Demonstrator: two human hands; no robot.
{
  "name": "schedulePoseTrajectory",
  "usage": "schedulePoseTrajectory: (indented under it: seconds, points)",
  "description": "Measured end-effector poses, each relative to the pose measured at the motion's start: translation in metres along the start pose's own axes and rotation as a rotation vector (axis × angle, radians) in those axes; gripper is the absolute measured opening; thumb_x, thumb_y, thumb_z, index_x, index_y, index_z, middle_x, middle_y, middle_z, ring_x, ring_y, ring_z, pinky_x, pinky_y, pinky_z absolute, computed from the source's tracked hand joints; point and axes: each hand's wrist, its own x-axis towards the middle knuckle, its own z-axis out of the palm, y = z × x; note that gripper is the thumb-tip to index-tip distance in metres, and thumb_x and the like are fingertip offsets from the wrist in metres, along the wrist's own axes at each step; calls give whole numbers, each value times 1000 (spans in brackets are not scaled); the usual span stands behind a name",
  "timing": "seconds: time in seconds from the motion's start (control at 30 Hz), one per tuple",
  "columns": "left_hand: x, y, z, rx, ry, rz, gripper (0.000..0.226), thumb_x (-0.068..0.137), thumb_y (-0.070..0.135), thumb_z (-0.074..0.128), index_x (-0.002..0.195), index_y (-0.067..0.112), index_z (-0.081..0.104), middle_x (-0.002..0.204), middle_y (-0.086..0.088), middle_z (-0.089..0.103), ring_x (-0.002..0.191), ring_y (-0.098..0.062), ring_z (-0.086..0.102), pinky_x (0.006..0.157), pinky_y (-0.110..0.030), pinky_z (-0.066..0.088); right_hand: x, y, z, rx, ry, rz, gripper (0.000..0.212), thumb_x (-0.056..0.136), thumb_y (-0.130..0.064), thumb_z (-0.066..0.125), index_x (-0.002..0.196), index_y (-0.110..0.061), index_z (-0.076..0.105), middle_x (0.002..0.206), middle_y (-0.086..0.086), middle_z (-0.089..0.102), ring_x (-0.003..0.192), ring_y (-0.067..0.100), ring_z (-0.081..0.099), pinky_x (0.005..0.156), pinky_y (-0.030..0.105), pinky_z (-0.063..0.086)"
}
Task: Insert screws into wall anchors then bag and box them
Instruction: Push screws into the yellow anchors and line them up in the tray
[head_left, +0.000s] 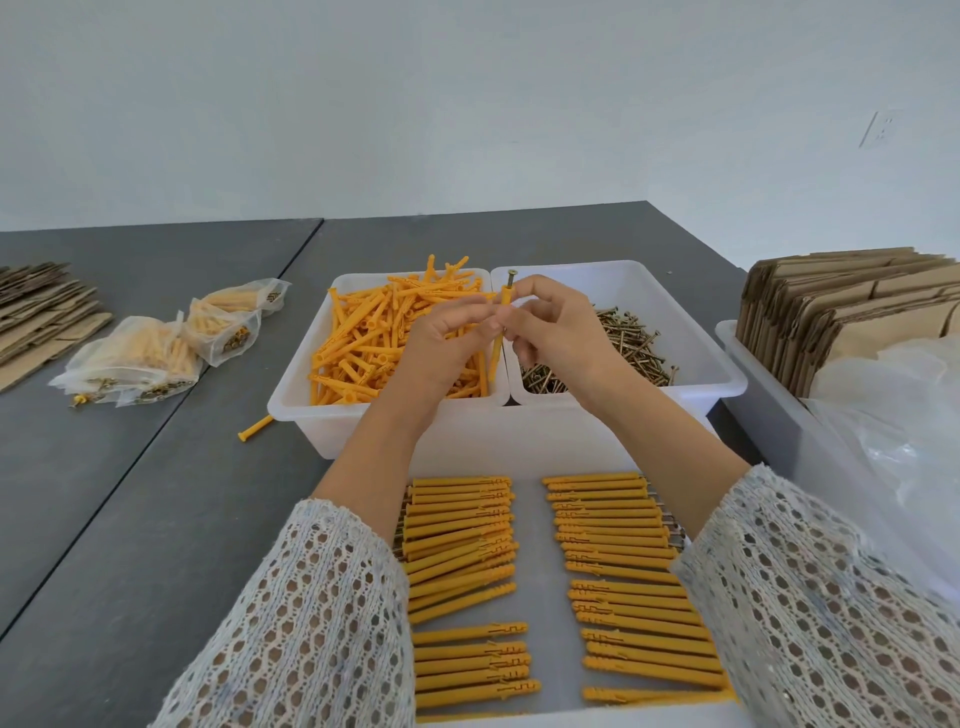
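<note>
Both hands meet above the two white bins. My left hand (445, 338) and my right hand (551, 332) pinch one orange wall anchor (497, 347), held nearly upright, with a brass screw (510, 277) sticking out of its top. Below the left hand, a white bin (291, 395) holds loose orange anchors (363, 343). The right bin (727, 374) holds loose brass screws (631, 348). In front of me a white tray (532, 519) carries two columns of anchors with screws in them (462, 545).
Several filled clear bags (156, 353) lie on the grey table at left, beside flat cardboard (36, 317). One stray anchor (254, 427) lies by the left bin. At right, a bin holds folded cardboard boxes (841, 306) and clear plastic bags (904, 431).
</note>
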Motion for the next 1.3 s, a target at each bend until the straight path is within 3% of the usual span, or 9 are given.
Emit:
schedulePoseTrajectory:
  seconds: [0.13, 0.27, 0.37, 0.47, 0.63, 0.73, 0.87, 1.1, 1.3]
  points:
    - [0, 5, 3, -132, -52, -130, 20, 99, 32, 57, 104, 42, 74, 108, 41, 63, 112, 12, 52, 91, -25, 39, -2, -3, 7, -222, 147, -139, 8, 95, -14, 62, 90, -13, 67, 73, 7, 61, 55, 18, 44, 56, 33, 44]
    - [2, 6, 2, -230, 25, -269, 23, 94, 45, 60, 106, 36, 77, 128, 24, 58, 127, -11, 44, 98, -40, 37, -5, -20, 5, -293, 179, -181, 18, 96, -17, 61, 88, -3, 68, 73, 8, 55, 65, 11, 45, 65, 27, 42]
    - [4, 4, -3, -430, 169, -358, 30, 92, 38, 62, 115, 21, 74, 126, 7, 63, 113, -16, 50, 89, -37, 38, -17, -33, 1, -258, -189, -72, 22, 98, -15, 58, 79, -8, 66, 58, -6, 44, 48, 7, 39, 51, 26, 39]
    - [7, 2, -7, -576, 224, -394, 31, 100, 33, 49, 117, 20, 72, 116, 4, 65, 100, -14, 52, 84, -32, 39, -39, -27, 12, -530, -625, 4, 19, 98, -16, 58, 88, -2, 66, 67, 2, 55, 55, 13, 50, 55, 28, 44]
    - [9, -2, -10, -603, 199, -398, 30, 99, 35, 51, 116, 21, 72, 114, 3, 66, 101, -15, 57, 81, -30, 42, -70, 7, 52, -1074, -803, -216, 19, 99, -25, 54, 90, -10, 58, 80, -2, 56, 77, 19, 51, 68, 32, 39]
    - [10, -5, -10, -608, 208, -402, 30, 99, 35, 52, 113, 22, 74, 111, 3, 69, 99, -14, 59, 81, -30, 43, -79, 21, 72, -1083, -860, -258, 15, 100, -21, 52, 90, -11, 53, 69, -1, 46, 68, 24, 49, 52, 32, 33]
    - [11, -7, -11, -614, 199, -396, 29, 98, 36, 53, 112, 22, 74, 110, 2, 69, 98, -15, 60, 81, -30, 43, -87, 30, 86, -1116, -862, -357, 26, 101, -24, 53, 123, -10, 52, 75, 7, 53, 64, 27, 50, 45, 29, 30]
    - [12, -7, -10, -614, 199, -399, 27, 98, 36, 54, 109, 22, 75, 105, 3, 70, 97, -15, 61, 80, -30, 44, -86, 24, 79, -883, -947, -196, 6, 95, -8, 56, 99, -8, 52, 89, 13, 60, 78, 30, 55, 70, 48, 50]
    - [12, -6, -3, -464, 273, -366, 18, 97, 26, 56, 99, 20, 74, 93, 4, 71, 88, -12, 64, 76, -28, 47, -84, 9, 77, -844, -979, -137, 6, 92, -2, 55, 92, -7, 52, 86, 9, 57, 75, 26, 51, 68, 41, 46]
